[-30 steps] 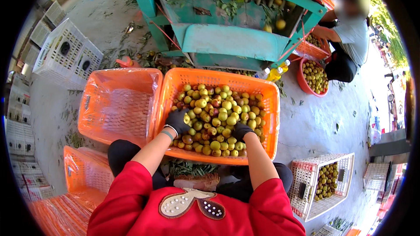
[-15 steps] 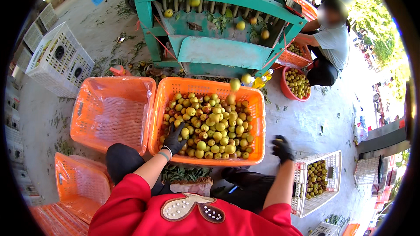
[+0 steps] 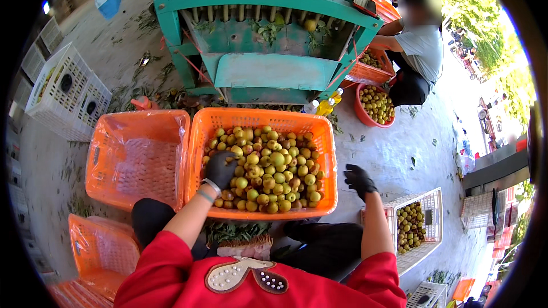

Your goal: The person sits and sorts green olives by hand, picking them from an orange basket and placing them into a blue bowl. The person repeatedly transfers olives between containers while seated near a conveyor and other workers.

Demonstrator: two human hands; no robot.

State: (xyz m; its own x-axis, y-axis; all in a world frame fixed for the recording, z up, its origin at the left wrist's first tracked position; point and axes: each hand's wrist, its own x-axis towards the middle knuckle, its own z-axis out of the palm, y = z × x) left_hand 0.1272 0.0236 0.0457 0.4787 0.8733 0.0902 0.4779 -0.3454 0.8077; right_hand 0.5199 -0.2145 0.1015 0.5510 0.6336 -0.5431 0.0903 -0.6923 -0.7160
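Before me, an orange plastic crate (image 3: 260,116) holds a heap of round yellow-green and brown fruits (image 3: 278,159). My left hand (image 3: 221,170), in a black glove, reaches over its near left part. Its fingers curl down around a fruit, partly hidden by the glove. Beyond the crate's right side, my right hand (image 3: 358,179), also black-gloved, hangs in the air with its fingers stretched toward the crate and nothing visible in them.
A plastic-lined orange crate (image 3: 97,157) adjoins on the left. A green slatted machine (image 3: 268,1) stands ahead. A white crate (image 3: 436,217) with fruits stands at right. A person (image 3: 419,45) squats by a red tub (image 3: 365,117); yellow bottles (image 3: 326,106) stand between.
My left hand has moved farther into the heap. My right hand's fingers have straightened. Fruits that were in the air near the far rim are no longer there. The view has shifted slightly.
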